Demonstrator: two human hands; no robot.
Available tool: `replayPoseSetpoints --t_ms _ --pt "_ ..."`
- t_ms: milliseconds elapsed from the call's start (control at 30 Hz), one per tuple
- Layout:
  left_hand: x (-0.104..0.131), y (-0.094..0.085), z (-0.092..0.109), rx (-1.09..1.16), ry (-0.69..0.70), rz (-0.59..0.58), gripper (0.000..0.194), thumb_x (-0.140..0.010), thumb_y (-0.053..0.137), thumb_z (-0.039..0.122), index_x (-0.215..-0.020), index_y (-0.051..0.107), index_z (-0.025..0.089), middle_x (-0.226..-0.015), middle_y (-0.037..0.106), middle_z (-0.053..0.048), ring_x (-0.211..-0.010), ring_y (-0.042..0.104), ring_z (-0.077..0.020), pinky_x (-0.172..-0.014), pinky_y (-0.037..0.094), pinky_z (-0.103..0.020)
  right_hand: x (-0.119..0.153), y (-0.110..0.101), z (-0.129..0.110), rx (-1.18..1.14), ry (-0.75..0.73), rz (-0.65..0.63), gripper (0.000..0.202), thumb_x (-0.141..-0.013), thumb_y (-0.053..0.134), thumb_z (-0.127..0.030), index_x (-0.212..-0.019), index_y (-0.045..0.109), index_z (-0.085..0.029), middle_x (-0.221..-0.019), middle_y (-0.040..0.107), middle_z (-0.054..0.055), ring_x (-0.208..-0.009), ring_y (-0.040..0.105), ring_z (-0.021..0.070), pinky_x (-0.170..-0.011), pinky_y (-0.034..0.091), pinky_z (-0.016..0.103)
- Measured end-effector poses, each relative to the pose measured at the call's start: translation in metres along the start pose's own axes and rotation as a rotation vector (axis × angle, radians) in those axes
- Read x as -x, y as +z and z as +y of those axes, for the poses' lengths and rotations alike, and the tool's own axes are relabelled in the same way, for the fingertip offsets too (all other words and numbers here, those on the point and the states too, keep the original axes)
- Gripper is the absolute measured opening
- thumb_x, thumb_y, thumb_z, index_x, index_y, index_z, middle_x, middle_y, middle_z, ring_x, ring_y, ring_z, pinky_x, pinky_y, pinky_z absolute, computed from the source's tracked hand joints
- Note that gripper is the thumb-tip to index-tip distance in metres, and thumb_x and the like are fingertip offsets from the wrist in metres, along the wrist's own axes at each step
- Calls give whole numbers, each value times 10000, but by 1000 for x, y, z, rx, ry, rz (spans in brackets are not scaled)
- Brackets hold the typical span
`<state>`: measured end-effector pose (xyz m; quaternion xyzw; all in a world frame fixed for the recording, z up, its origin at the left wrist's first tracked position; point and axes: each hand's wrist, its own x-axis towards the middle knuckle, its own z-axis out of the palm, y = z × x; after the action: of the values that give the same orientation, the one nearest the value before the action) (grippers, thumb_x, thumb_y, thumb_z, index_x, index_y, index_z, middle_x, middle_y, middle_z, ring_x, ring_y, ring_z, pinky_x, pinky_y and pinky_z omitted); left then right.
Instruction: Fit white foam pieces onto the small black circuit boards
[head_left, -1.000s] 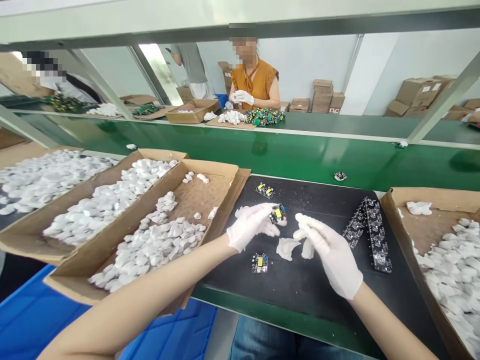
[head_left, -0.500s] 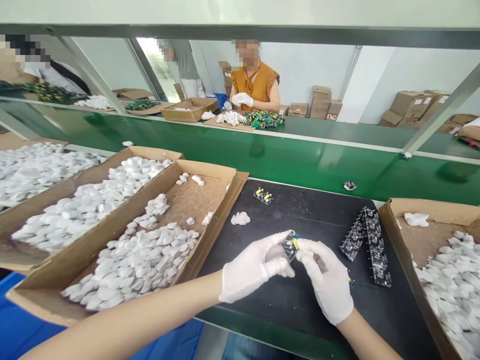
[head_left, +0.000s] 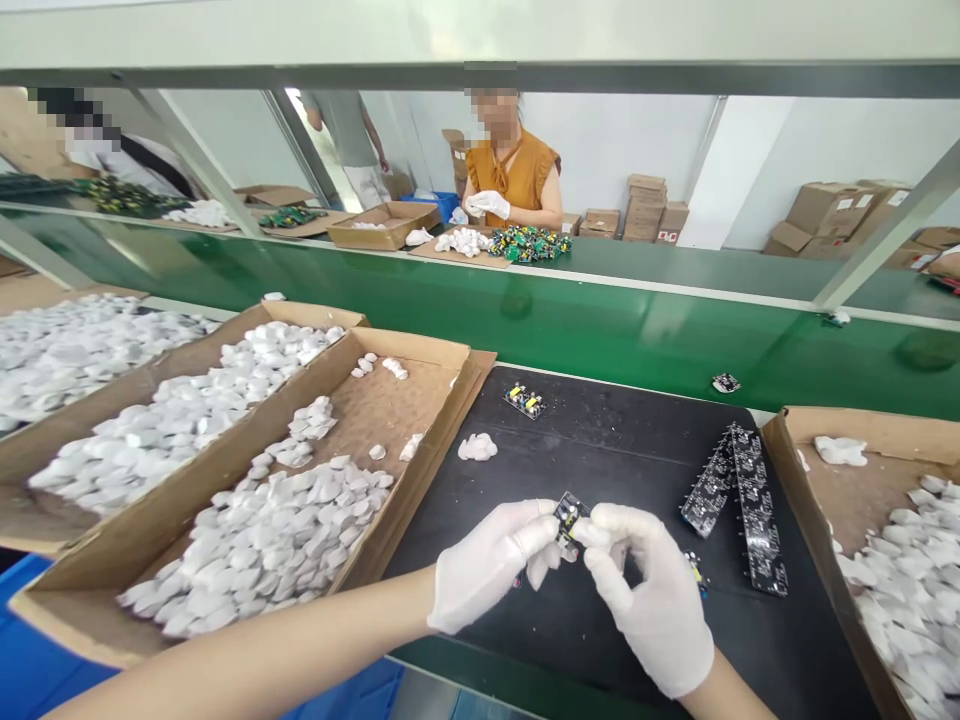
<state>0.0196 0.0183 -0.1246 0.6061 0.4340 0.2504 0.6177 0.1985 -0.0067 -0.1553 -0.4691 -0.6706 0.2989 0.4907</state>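
Note:
Both my hands wear white gloves and meet over a black mat [head_left: 600,620]. My left hand [head_left: 495,560] pinches a small black circuit board [head_left: 571,507] with a yellow part on it. At the board's right edge, my right hand [head_left: 652,585] has its fingers closed; the white glove hides exactly how they grip. Just right of that hand, another small board [head_left: 697,572] lies partly covered. Two black board strips [head_left: 757,510] rest on the mat's right side. A small board with yellow parts [head_left: 525,400] and a crumpled white piece [head_left: 478,447] lie toward the back.
Cardboard trays of white pieces stand on the left [head_left: 442,420] and right [head_left: 784,440]. A round black board [head_left: 726,383] lies on the green surface behind the mat. Across the line, a person in an orange top [head_left: 517,180] works beside a pile of boards [head_left: 529,243].
My hands have moved slightly down with the board, which is now turned. My right hand's fingers have shifted on its edge. The view has moved a little.

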Motion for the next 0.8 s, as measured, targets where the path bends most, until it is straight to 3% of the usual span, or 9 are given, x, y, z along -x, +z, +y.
replayPoseSetpoints --t_ms 133,267,367,467,600,700,800 --pt "2 6 -7 -73 23 53 511 -863 299 591 -691 492 150 -555 464 11 -504 424 -107 -552 369 -254 0 4 0 -21 -76 -55 218 -792 600 -123 -977 591 -237 -720 619 -10 -567 555 120 -561 495 258" --pt "5 9 -11 -113 63 51 493 -883 274 575 -721 494 165 -602 462 15 -494 407 -96 -496 350 -231 -4 5 2 -123 -46 -97 160 -781 641 -142 -892 599 -249 -847 564 20 -752 575 160 -682 502 311" --pt "7 10 -13 -192 103 56 490 -897 250 554 -685 478 176 -567 437 26 -494 403 -96 -489 345 -223 -3 9 3 -215 12 -147 145 -766 643 -133 -815 551 -234 -889 553 30 -860 577 186 -750 498 338" --pt "5 12 -13 -116 37 33 478 -889 275 552 -702 490 168 -563 443 30 -490 425 -94 -500 367 -222 2 15 4 -226 85 -140 162 -759 613 -117 -802 504 -228 -855 540 17 -822 576 174 -737 492 329" --pt "-1 15 -8 101 -86 -4 401 -822 454 537 -772 535 147 -590 465 36 -507 451 -90 -510 388 -214 4 17 9 -255 297 -122 318 -742 633 -177 -1020 487 -227 -918 575 38 -818 589 183 -763 495 363" --pt "-3 16 -4 117 -113 10 318 -786 542 453 -782 588 138 -614 482 33 -515 438 -78 -495 373 -195 -2 12 8 -379 363 -267 510 -708 691 -252 -1174 485 -216 -1002 602 72 -913 595 221 -840 483 403" --pt "1 15 -4 60 -110 15 289 -800 520 408 -786 617 136 -638 514 18 -525 458 -81 -497 390 -194 -11 6 -3 -538 366 -445 456 -716 693 -381 -1123 580 -211 -1050 604 85 -919 601 237 -812 500 381"
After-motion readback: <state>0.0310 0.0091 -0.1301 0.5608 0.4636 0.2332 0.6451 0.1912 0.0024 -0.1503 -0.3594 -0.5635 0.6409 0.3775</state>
